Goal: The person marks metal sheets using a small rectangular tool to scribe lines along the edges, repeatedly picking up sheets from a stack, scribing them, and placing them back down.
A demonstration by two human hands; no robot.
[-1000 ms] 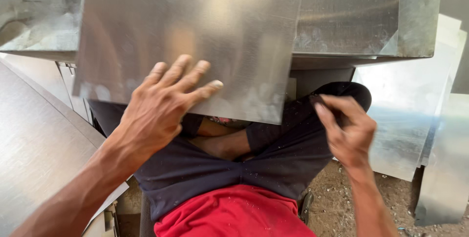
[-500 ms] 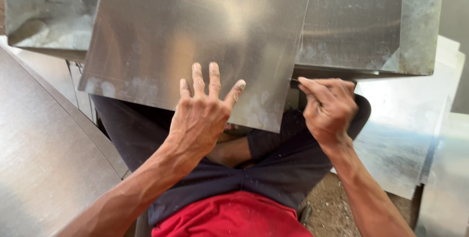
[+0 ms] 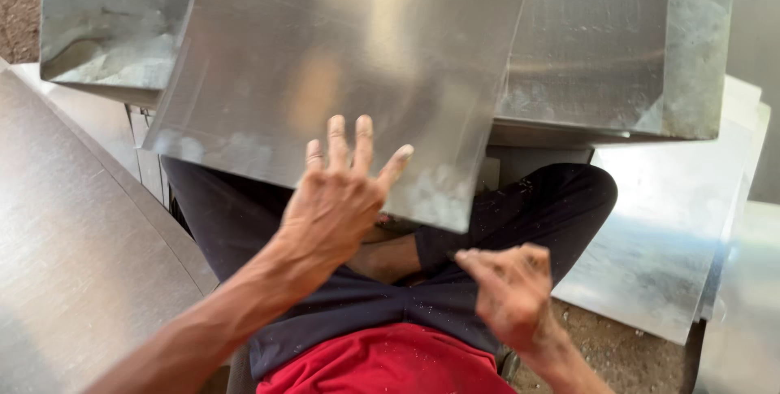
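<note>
**Sheet on your lap, hands not yet gripping**

The metal sheet (image 3: 341, 61) lies flat across your knees, its near edge over your dark trousers (image 3: 520, 207). Your left hand (image 3: 337, 199) hovers at that edge, fingers spread, holding nothing. Your right hand (image 3: 512, 292) hangs loosely curled and empty, apart from it. More sheets (image 3: 73, 240) lie around; no shaping shows.

Sheet (image 3: 341, 61) in front of me: plain silver-grey metal, brushed sheen, whitish mottling along its near edge. Folded piece (image 3: 617, 45) behind it: duller grey, speckled, pale patches. Piece at far left (image 3: 114, 20): grey with a white blotchy patch. Flat sheets on my left (image 3: 73, 256) and right (image 3: 674, 240): silver, the right one bluish-white. My trousers (image 3: 536, 207): dark navy, dotted with pale flecks. Shirt (image 3: 390, 361): red. Ground (image 3: 601, 345): brown, gritty.
</note>
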